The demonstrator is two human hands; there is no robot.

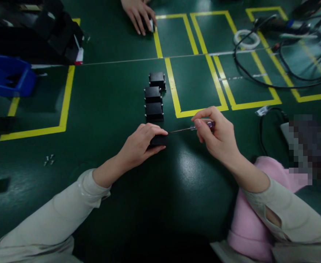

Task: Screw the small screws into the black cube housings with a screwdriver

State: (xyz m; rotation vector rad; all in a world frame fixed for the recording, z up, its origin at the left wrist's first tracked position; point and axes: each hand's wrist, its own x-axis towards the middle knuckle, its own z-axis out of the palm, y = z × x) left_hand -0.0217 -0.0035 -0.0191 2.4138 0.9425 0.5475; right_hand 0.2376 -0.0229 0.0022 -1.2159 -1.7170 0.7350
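My left hand (142,142) is closed around a small black box (158,140) on the green table, thumb on the near side and fingers on the far side. In my right hand (217,133) is a screwdriver (202,125) with a clear purplish handle, held between thumb and fingers. Its thin shaft points left, and the tip meets the box's right end by my left fingertips. Just beyond stand three similar black boxes in a row, the nearest box (154,110), a middle box (153,94) and the farthest box (157,79), with small screws at their sides.
Several loose screws (49,159) lie at the left. A blue bin (10,76) and black parts stand at the far left. Another person's hand (140,14) is across the table. Cables (259,82) and a white ring (246,39) lie far right; pink cloth (252,226) is under my right arm.
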